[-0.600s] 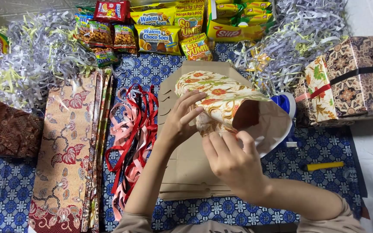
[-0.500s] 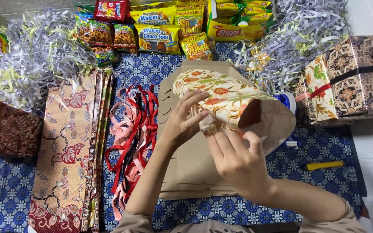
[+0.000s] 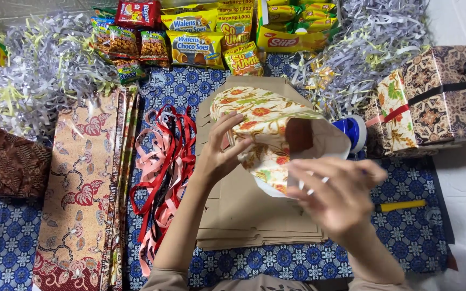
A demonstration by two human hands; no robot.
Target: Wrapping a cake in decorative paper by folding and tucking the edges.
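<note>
Your left hand (image 3: 223,151) pinches the floral wrapping paper (image 3: 268,134) over the stacked brown cardboard (image 3: 244,215); your right hand (image 3: 336,196), blurred, hovers beside its white edge, grip undeterminable.

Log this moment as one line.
left hand: holds floral wrapping paper | right hand: blurred, at paper's lower edge | under: stacked brown cardboard | beside: ribbons
</note>
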